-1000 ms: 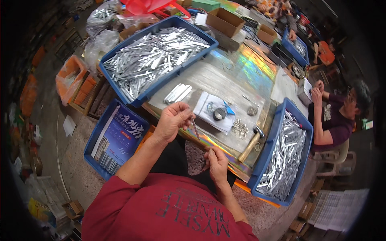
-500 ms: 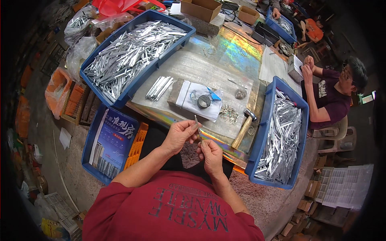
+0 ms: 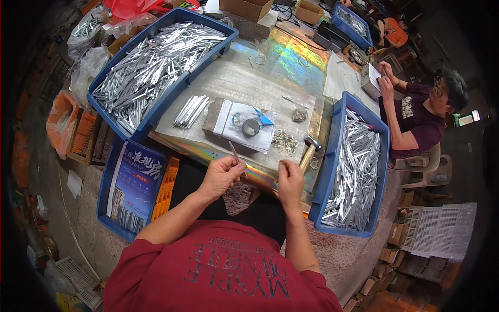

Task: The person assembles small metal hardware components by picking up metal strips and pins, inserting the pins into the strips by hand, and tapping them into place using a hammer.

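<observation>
My left hand [image 3: 222, 177] pinches a slim metal strip [image 3: 234, 150], which slants up from the fingers over the near edge of the table. Apart from it, my right hand [image 3: 290, 182] is closed beside the hammer's wooden handle; what its fingers hold, if anything, is hidden. Just beyond that hand lies a pile of small metal pins [image 3: 285, 142]. A dark ring [image 3: 250, 128] sits on a paper-covered block [image 3: 221, 117] in front of me. To the block's left, several metal strips [image 3: 191, 111] lie side by side. The hammer [image 3: 310, 147] rests right of the pins.
Blue tubs full of metal strips stand at the left [image 3: 150, 120] and right [image 3: 327, 208]. A lower blue tub [image 3: 110, 218] holds a printed sheet and an orange crate. Cardboard boxes [image 3: 247, 8] are at the back. A co-worker [image 3: 423, 114] sits at the right.
My hands, together at the strip before, are now apart. The right hand has let go of it and moved right toward the hammer; the strip stays in the left.
</observation>
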The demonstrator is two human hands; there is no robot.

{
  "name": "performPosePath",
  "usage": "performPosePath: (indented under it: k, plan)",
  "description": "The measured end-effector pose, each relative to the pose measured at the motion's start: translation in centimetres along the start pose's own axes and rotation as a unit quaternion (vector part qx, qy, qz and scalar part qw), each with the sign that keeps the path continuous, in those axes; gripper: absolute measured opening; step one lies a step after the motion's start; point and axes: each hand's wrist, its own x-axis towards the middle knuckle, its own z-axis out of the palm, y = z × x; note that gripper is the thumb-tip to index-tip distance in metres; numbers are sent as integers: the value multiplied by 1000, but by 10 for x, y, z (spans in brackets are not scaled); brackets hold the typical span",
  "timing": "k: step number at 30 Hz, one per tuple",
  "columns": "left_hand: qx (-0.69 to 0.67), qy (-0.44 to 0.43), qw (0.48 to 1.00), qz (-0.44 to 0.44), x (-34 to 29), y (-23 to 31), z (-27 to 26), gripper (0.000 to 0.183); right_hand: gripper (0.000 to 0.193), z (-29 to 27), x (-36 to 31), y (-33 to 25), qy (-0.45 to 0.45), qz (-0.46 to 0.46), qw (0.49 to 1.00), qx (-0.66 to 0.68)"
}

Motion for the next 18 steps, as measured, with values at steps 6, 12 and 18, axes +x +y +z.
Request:
performPosePath:
  k: [6,12,18]
  plan:
    - [5,-34,999,-9,-2,-4,3,17,9,3,34,15,-25,-37,987,-155]
    - [1,-23,1000,8,-1,-4,0,16,11,22,42,8,-72,27,943,-323]
    - [14,-34,999,21,-1,-8,3,16,10,26,46,6,-126,27,923,-364]
